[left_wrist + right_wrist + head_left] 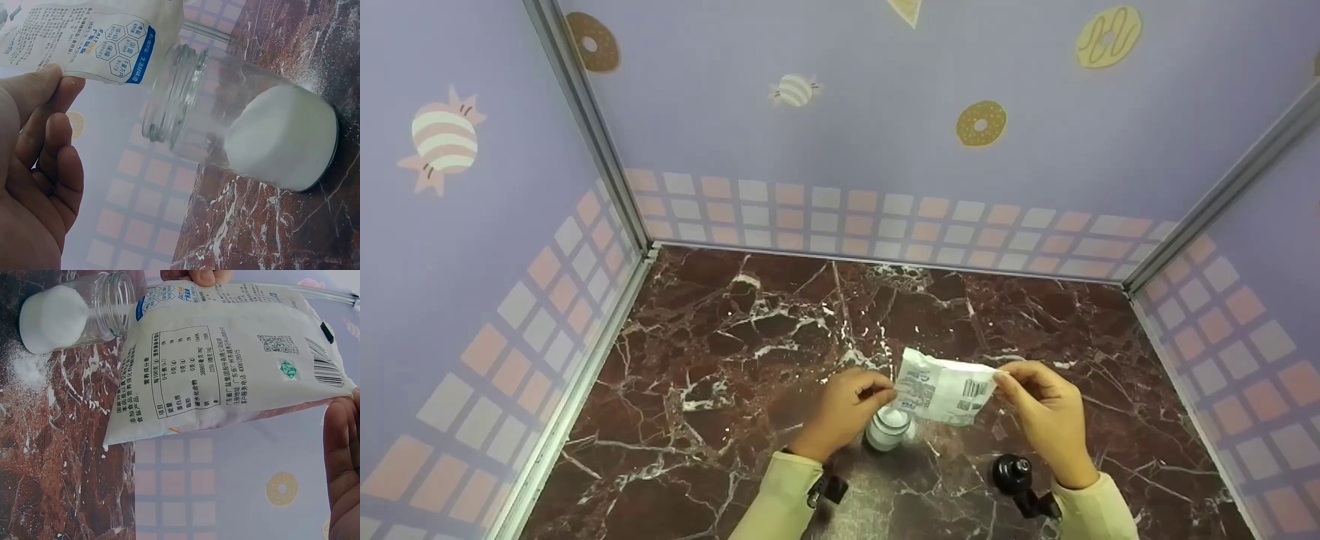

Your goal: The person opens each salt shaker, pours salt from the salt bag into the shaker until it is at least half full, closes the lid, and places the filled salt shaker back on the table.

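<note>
A white printed salt bag (945, 390) hangs tilted between both hands. My left hand (847, 405) pinches its left part between thumb and forefinger, the other fingers curled in the left wrist view. The right hand (1050, 412) pinches the bag's far right edge. Just below the bag's left end, a clear glass jar (219, 107) stands upright and uncapped on the table. White salt (281, 135) fills its lower part, heaped to one side. In the right wrist view the bag's printed face (225, 360) overlaps the jar mouth; whether salt is flowing cannot be told.
Spilled white grains (34, 368) lie on the dark red marbled table (697, 337) around and behind the jar. Purple walls (870, 90) with sweets and checks enclose three sides. Black devices sit at the left wrist (832, 489) and right wrist (1012, 474).
</note>
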Demonstrator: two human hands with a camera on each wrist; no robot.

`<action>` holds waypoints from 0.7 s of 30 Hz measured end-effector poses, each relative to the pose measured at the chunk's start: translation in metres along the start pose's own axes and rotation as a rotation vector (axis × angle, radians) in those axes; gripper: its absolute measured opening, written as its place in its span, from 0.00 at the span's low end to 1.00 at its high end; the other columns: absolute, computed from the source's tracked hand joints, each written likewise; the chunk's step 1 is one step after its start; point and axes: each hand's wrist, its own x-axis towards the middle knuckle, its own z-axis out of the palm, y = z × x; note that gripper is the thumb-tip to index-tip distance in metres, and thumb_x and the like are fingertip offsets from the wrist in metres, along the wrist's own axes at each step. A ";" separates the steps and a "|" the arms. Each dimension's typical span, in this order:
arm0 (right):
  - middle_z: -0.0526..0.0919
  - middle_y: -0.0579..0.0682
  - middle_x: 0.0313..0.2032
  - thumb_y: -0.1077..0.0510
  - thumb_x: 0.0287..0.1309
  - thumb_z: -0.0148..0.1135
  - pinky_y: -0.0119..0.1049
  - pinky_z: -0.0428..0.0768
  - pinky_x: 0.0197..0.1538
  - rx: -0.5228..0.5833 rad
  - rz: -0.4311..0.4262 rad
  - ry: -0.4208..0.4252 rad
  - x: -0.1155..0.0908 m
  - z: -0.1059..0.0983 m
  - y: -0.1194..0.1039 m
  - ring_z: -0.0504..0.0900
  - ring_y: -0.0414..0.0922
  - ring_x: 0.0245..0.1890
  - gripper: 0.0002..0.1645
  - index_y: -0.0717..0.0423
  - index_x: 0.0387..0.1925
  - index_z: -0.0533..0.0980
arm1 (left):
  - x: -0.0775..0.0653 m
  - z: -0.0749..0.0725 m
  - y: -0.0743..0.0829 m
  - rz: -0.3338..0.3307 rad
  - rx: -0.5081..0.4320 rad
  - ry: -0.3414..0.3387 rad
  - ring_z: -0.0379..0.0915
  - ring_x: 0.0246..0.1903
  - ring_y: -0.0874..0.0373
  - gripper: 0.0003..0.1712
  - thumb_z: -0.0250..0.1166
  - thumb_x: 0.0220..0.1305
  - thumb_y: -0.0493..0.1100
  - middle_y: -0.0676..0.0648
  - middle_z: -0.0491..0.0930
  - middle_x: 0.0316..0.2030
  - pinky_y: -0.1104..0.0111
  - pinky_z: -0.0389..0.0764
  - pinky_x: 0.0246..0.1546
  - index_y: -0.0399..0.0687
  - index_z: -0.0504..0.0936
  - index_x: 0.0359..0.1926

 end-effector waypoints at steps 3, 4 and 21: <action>0.84 0.59 0.27 0.79 0.59 0.65 0.26 0.83 0.32 0.011 0.009 0.000 0.000 0.000 0.000 0.84 0.38 0.26 0.07 0.68 0.34 0.83 | 0.000 0.000 0.000 -0.009 0.003 0.002 0.75 0.36 0.65 0.07 0.71 0.66 0.49 0.57 0.86 0.35 0.70 0.80 0.39 0.53 0.89 0.38; 0.84 0.59 0.27 0.79 0.59 0.65 0.26 0.83 0.32 0.016 0.012 0.001 0.000 0.000 0.001 0.84 0.38 0.26 0.07 0.69 0.34 0.83 | 0.000 0.001 -0.001 -0.014 0.003 0.001 0.76 0.36 0.65 0.07 0.71 0.66 0.49 0.57 0.86 0.35 0.70 0.80 0.39 0.53 0.89 0.38; 0.84 0.60 0.28 0.79 0.58 0.66 0.26 0.83 0.33 0.058 0.016 0.016 -0.004 -0.004 0.003 0.84 0.39 0.27 0.06 0.70 0.36 0.82 | 0.002 0.002 0.001 -0.015 0.027 -0.017 0.77 0.38 0.65 0.08 0.70 0.67 0.52 0.60 0.86 0.36 0.68 0.80 0.43 0.55 0.89 0.39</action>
